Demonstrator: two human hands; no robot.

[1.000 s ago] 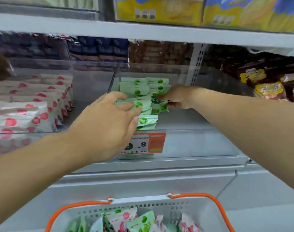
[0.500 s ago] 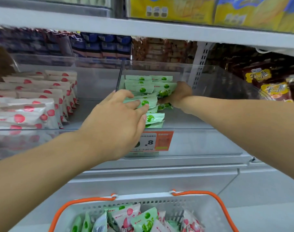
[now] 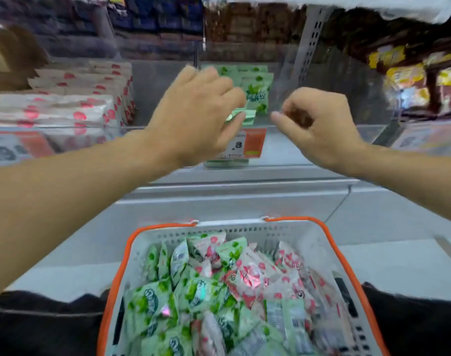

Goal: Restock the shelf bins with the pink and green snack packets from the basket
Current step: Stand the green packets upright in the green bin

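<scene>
My left hand (image 3: 193,111) hovers at the front of the clear shelf bin (image 3: 296,147), fingers bent, their tips at the edge of a green packet (image 3: 245,117) on the stack of green packets (image 3: 257,83). My right hand (image 3: 319,127) hangs in front of the same bin, loosely curled with the thumb out and nothing in it. Stacked pink packets (image 3: 73,106) fill the bin to the left. Below, the white basket with an orange rim (image 3: 121,265) holds several green packets (image 3: 152,304) and pink packets (image 3: 252,273) mixed together.
An orange price tag (image 3: 247,142) hangs on the bin's front. Yellow and brown snack bags (image 3: 399,70) sit in the shelf section to the right. A perforated shelf upright (image 3: 309,47) stands behind the green bin. Grey shelf ledges (image 3: 232,191) lie between bin and basket.
My right hand has come out of the green bin, empty and curled. My left hand has lifted back from the stack. The view has tipped down, showing more of the basket.
</scene>
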